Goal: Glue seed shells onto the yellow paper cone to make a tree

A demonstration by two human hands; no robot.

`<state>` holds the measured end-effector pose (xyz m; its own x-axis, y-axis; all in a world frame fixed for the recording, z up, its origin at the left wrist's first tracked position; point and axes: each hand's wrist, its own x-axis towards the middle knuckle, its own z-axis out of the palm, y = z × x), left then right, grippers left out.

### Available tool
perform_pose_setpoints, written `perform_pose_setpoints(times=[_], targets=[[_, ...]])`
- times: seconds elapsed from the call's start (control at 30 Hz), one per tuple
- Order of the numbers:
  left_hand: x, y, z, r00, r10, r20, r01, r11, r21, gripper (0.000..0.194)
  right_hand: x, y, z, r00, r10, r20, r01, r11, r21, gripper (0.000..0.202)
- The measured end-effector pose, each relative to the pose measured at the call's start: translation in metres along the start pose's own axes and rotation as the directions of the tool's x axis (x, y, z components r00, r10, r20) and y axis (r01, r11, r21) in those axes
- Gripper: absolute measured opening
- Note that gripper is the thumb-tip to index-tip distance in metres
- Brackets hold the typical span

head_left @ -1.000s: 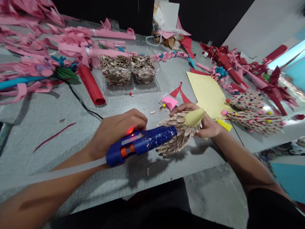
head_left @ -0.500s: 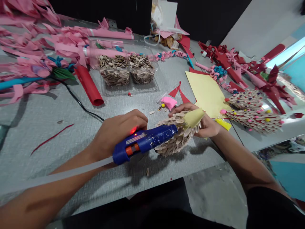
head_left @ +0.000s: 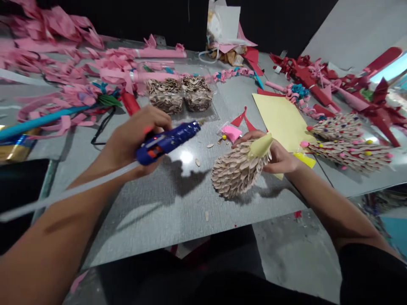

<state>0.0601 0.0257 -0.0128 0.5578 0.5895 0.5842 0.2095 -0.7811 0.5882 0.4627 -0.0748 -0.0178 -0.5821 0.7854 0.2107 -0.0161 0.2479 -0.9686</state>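
The left hand (head_left: pixel 136 137) grips a glue gun (head_left: pixel 170 142), its nozzle apart from the paper-tipped cone (head_left: pixel 233 176) that the right hand (head_left: pixel 281 159) holds near the desk's (head_left: pixel 178 216) front edge. A dripping nozzle could burn skin or spot the desk. Toward the back edge, a clear box (head_left: pixel 213 87) contains seed husks (head_left: pixel 165 101) in two compartments.

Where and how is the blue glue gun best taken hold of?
Probably by the handle of the blue glue gun, from the left, as the left hand seems to: the nozzle points right and away from the person, so the grasp sits behind that possibly hot tip. The hand hides the handle.
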Motion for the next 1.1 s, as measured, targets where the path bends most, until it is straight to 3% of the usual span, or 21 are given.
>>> perform_pose_setpoints(times=[0.07,0.17,0.3,0.47,0.57,0.63,0.7,0.8,0.9,1.03,1.1], targets=[[-0.002,-0.009,-0.006,0.986,0.034,0.165,-0.049,0.995,0.087,0.028,-0.001,-0.001,-0.003,1.000,0.000,-0.026,-0.001,0.999,-0.037,0.075],[-0.006,-0.014,-0.008,0.926,-0.145,0.348,0.046,0.959,0.279,0.036,-0.001,-0.004,-0.005,0.998,-0.007,-0.055,0.002,0.996,-0.084,0.075],[-0.010,-0.011,-0.008,0.887,-0.243,0.393,0.058,0.902,0.428,0.053,0.001,-0.007,-0.004,0.998,0.017,-0.054,-0.023,0.995,-0.097,0.076],[-0.015,0.010,-0.013,0.872,-0.233,0.429,0.005,0.883,0.469,0.051,0.006,0.004,-0.002,0.999,-0.020,-0.044,0.019,1.000,-0.021,0.076],[-0.005,0.025,-0.020,0.877,-0.216,0.429,-0.009,0.886,0.464,0.049,0.007,0.013,-0.003,0.998,-0.037,-0.044,0.038,0.999,0.014,0.079],[0.019,0.028,-0.021,0.896,-0.213,0.390,0.007,0.884,0.467,0.042,0.008,0.016,-0.003,0.998,-0.048,-0.037,0.049,0.998,0.034,0.080],[0.058,0.019,-0.015,0.919,-0.228,0.321,0.045,0.871,0.490,0.032,0.009,0.017,-0.001,0.998,-0.052,-0.028,0.054,0.997,0.060,0.079],[0.130,-0.010,0.004,0.929,-0.294,0.225,0.127,0.824,0.553,0.024,0.011,0.019,0.003,0.995,-0.098,-0.017,0.099,0.990,0.105,0.075],[0.187,-0.044,0.025,0.910,-0.388,0.146,0.219,0.748,0.626,0.020,0.014,0.021,0.006,0.988,-0.157,-0.003,0.156,0.979,0.132,0.074],[0.218,-0.073,0.037,0.869,-0.489,0.069,0.309,0.648,0.696,0.001,0.016,0.024,0.008,0.987,-0.161,0.006,0.159,0.980,0.119,0.075],[0.221,-0.080,0.038,0.856,-0.513,0.059,0.327,0.628,0.706,0.008,0.017,0.025,0.009,0.986,-0.165,0.013,0.163,0.980,0.118,0.076]])
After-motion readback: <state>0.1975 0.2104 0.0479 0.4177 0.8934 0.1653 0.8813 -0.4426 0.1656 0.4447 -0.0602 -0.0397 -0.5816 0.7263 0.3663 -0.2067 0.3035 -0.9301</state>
